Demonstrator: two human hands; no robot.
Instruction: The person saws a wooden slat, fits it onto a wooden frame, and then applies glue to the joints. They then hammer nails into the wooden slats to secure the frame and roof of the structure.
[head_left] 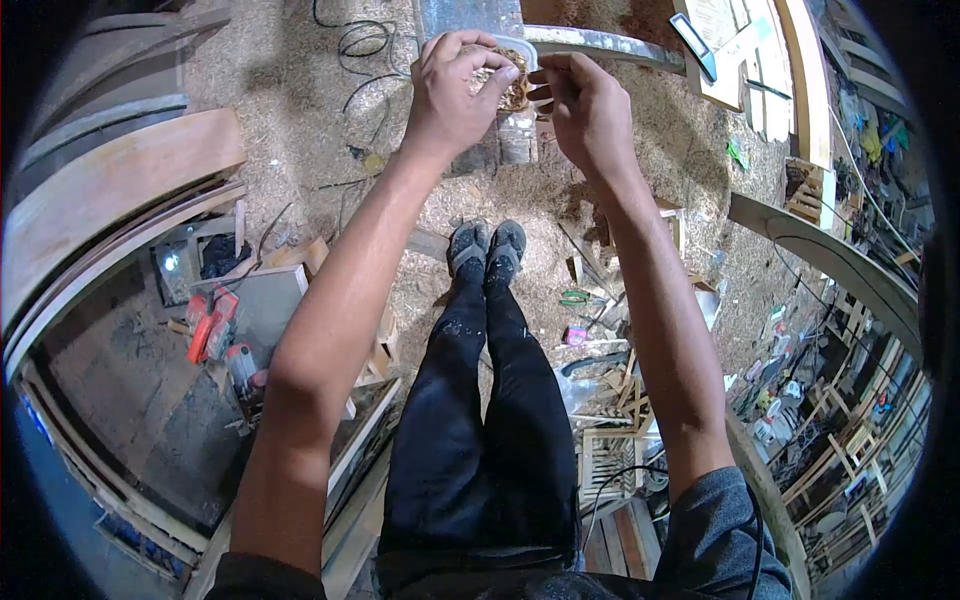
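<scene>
A pale plastic tub (520, 45) holding small brownish pieces lies at the top centre, partly covered by my left hand. Curled over its left side, my left hand (452, 92) has its thumb drawn toward the fingers; what they hold, if anything, is too small to name. My right hand (588, 112) is beside the tub's right edge, fingers bent and close together, and any small thing between them cannot be made out. Under the tub is a worn board or bench surface (517, 140).
Curved wooden pieces (150, 165) stand at the left, near red power tools (212, 325). Sawdust covers the floor around my shoes (487, 245). Green-handled pliers (576, 298), a pink item (576, 336) and wood scraps lie lower right. A curved beam (830, 260) is at the right.
</scene>
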